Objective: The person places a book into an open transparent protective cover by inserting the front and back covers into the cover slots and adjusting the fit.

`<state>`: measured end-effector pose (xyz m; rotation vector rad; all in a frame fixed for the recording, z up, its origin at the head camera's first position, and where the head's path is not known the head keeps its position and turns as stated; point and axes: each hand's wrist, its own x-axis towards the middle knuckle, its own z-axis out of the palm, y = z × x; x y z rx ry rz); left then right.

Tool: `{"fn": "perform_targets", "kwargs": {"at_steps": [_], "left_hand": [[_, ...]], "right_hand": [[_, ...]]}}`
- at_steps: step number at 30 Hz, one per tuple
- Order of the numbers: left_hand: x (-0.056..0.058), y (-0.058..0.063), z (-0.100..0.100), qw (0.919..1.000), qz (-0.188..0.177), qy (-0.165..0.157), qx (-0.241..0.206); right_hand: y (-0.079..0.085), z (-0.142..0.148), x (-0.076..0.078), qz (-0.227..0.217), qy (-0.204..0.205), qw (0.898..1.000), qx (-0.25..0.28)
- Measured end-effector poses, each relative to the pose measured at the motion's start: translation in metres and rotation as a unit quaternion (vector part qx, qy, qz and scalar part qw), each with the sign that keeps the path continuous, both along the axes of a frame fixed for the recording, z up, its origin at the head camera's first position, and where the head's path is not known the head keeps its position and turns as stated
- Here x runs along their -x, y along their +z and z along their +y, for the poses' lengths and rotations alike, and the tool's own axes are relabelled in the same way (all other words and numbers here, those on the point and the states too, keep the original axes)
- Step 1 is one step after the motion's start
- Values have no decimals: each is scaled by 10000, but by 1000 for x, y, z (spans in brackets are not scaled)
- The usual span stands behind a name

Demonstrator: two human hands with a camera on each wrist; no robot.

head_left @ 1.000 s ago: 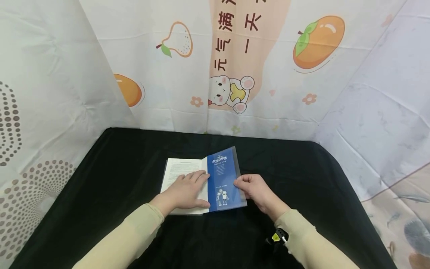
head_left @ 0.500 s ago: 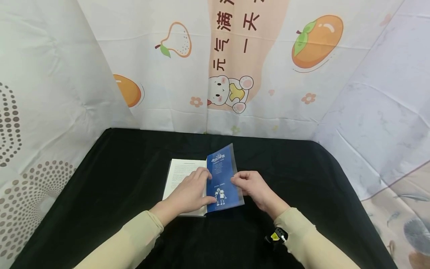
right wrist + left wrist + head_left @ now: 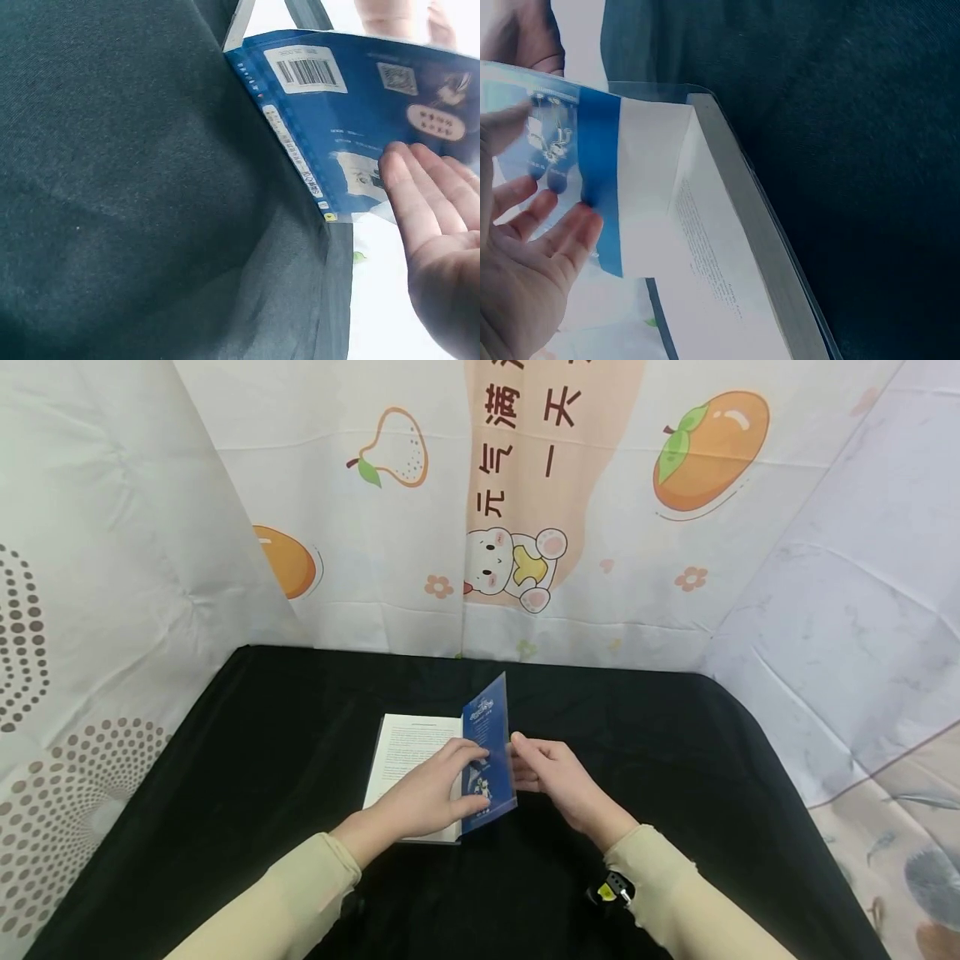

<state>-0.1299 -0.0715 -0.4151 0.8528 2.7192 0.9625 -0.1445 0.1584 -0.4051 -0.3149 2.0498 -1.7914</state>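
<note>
A book lies spread on the black cloth, its printed page (image 3: pixel 408 747) to the left and its blue back cover (image 3: pixel 486 722) raised steeply on the right. Clear plastic wraps the cover. My left hand (image 3: pixel 423 789) reaches across the page, thumb and fingers spread toward the inner blue flap (image 3: pixel 598 165). In the left wrist view the fingers are loosely bent, close to that flap. Behind the cover, my right hand (image 3: pixel 562 781) holds straight fingers (image 3: pixel 420 191) against its outer face. A barcode label (image 3: pixel 305 70) shows there, near the spine.
Black cloth (image 3: pixel 300 727) covers the table around the book. Printed white curtains (image 3: pixel 360 560) hang behind and at both sides. A dark strap with a yellow patch (image 3: pixel 611 889) sits at the right wrist.
The blue cover has swung up and leftward from a lower slant. My right hand has let go of its edge and straightened its fingers behind it; the left hand has shifted slightly right.
</note>
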Motion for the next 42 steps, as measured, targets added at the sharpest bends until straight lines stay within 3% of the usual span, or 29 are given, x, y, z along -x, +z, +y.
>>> {"fn": "perform_targets", "kwargs": {"at_steps": [5, 8, 15, 21, 26, 32, 36, 42], "left_hand": [[1, 6, -1, 9921, -755, 365, -930], [1, 11, -2, 9840, -975, 680, -1323], [0, 18, -3, 9702, -1242, 1236, -1674], [0, 20, -6, 9592, -1502, 1385, -1953], [1, 21, -12, 9552, -1436, 1676, -1970], [2, 19, -24, 9559, -1072, 2014, -1849], [2, 16, -31, 9543, -974, 2138, -1846], [0, 15, -39, 9510, -866, 2316, -1858]], "right_hand": [[0, -5, -3, 450, 337, 9984, -88], [-1, -9, -6, 694, 501, 9959, -303], [-6, -16, -10, 1199, 911, 9815, -1179], [-11, -17, -11, 1150, 1654, 9705, -1325], [-18, -18, -12, 1271, 2176, 9492, -1884], [-25, -21, -16, 1321, 2753, 9196, -2471], [-30, -21, -17, 1378, 3080, 9059, -2561], [-34, -20, -18, 1467, 3253, 8893, -2859]]}}
